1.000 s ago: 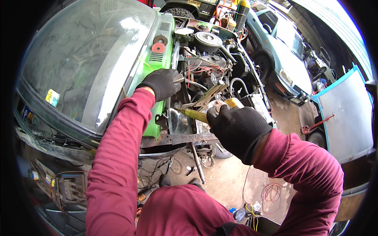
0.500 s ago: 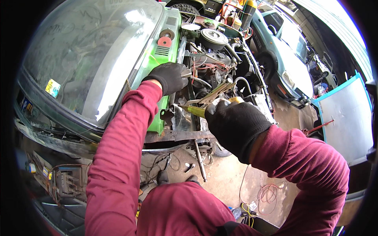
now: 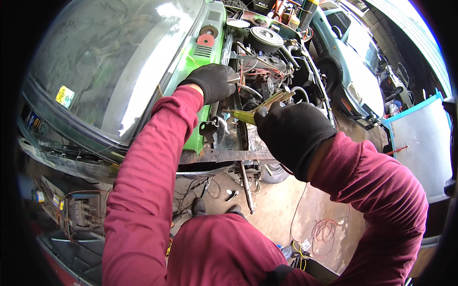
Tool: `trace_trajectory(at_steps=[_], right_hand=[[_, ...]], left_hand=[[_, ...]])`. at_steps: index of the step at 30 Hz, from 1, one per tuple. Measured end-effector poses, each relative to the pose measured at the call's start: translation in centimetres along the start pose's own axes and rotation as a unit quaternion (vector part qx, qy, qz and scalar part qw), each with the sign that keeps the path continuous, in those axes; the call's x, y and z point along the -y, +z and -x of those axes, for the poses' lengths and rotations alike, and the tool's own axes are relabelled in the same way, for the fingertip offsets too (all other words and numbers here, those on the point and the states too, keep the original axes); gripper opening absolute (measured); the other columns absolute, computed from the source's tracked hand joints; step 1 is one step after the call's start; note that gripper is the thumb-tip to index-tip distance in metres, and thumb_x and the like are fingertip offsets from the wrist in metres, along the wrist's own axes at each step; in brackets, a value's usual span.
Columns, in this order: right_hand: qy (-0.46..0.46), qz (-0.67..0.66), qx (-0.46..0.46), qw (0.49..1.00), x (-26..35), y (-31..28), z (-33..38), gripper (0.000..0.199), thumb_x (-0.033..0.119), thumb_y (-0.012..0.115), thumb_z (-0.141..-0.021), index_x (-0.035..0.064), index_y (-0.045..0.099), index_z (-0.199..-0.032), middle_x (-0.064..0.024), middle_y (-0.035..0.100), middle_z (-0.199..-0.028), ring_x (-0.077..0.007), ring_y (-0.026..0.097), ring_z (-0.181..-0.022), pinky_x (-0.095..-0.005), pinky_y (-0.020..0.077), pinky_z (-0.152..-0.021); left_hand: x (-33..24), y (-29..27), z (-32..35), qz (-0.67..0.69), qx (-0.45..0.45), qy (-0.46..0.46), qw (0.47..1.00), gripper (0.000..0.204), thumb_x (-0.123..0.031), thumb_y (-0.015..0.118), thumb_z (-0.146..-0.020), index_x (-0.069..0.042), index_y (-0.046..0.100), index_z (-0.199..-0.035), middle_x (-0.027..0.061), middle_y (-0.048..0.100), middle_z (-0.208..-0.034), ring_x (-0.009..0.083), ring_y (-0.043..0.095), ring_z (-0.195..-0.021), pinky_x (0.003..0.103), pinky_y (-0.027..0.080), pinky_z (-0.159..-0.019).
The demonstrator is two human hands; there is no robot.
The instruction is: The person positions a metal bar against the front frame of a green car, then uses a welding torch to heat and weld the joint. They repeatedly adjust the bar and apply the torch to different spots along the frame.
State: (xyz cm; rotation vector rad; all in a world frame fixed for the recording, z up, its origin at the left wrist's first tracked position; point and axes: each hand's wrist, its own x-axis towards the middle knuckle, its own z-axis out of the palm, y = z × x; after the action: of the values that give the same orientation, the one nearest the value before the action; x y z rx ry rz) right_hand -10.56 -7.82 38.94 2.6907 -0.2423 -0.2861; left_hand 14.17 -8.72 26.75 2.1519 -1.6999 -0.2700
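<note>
My left hand (image 3: 210,82), in a black glove, is closed on a small flat silver metal piece (image 3: 234,77) over the inner edge of the green car body (image 3: 195,136). My right hand (image 3: 296,136), also in a black glove, is wrapped round a yellow-green tapered tool (image 3: 244,116). The tool's narrow metal tip points left, below my left hand, above a dark bracket (image 3: 208,129). Tan, prong-like parts (image 3: 276,99) rise beyond my right fingers. The exact kind of tool cannot be made out, nor whether its tip touches the metal.
The engine (image 3: 269,66) with its round air cleaner (image 3: 266,38) lies beyond my hands. A windshield (image 3: 109,66) fills the left side. A light-blue vehicle (image 3: 350,71) and a blue-edged panel (image 3: 420,143) stand at right. A red hose (image 3: 324,231) coils on the floor.
The scene has shifted slightly up and right in view. The tool in my right hand has tilted, its tip now a little farther off. My left hand keeps its grip on the metal piece.
</note>
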Motion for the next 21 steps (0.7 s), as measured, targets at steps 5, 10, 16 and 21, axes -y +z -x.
trace_trajectory(at_steps=[5,10,16,21], right_hand=[[-0.021,0.011,0.002,1.000,-0.2,0.1,-0.7,0.015,0.016,0.064,-0.100,0.0041,0.072,-0.106,-0.0120,0.069,-0.075,-0.0308,0.075,-0.066,-0.0428,0.0591,-0.059],[-0.017,0.013,-0.006,1.000,0.3,-0.1,-0.6,0.015,0.015,0.064,-0.100,0.0027,0.071,-0.102,-0.0118,0.070,-0.073,-0.0317,0.076,-0.068,-0.0436,0.0599,-0.060],[-0.020,-0.013,0.033,0.999,0.6,-0.5,-1.0,0.014,0.014,0.064,-0.098,0.0021,0.072,-0.099,-0.0135,0.071,-0.075,-0.0332,0.078,-0.070,-0.0442,0.0614,-0.062],[-0.004,-0.045,-0.014,0.999,0.9,-0.3,-1.2,0.014,0.013,0.064,-0.097,0.0025,0.073,-0.099,-0.0137,0.073,-0.075,-0.0323,0.078,-0.071,-0.0434,0.0617,-0.062]], left_hand=[[0.2,0.1,-0.2,0.015,0.003,0.007,1.000,0.049,-0.043,0.068,-0.095,-0.007,0.075,-0.128,0.0227,0.076,-0.132,0.0416,0.073,-0.121,0.049,0.057,-0.108],[-0.3,-0.5,0.0,-0.020,0.026,0.024,0.999,0.056,-0.042,0.068,-0.099,-0.010,0.069,-0.145,0.0223,0.074,-0.138,0.0409,0.070,-0.128,0.049,0.053,-0.113],[-0.6,-1.1,0.2,0.003,0.055,0.007,0.998,0.058,-0.044,0.067,-0.099,-0.010,0.068,-0.146,0.0223,0.072,-0.141,0.0416,0.070,-0.128,0.049,0.053,-0.114],[-0.7,-1.0,0.2,-0.001,0.047,-0.012,0.999,0.059,-0.045,0.066,-0.100,-0.005,0.069,-0.144,0.0243,0.071,-0.143,0.0418,0.069,-0.130,0.049,0.052,-0.114]])
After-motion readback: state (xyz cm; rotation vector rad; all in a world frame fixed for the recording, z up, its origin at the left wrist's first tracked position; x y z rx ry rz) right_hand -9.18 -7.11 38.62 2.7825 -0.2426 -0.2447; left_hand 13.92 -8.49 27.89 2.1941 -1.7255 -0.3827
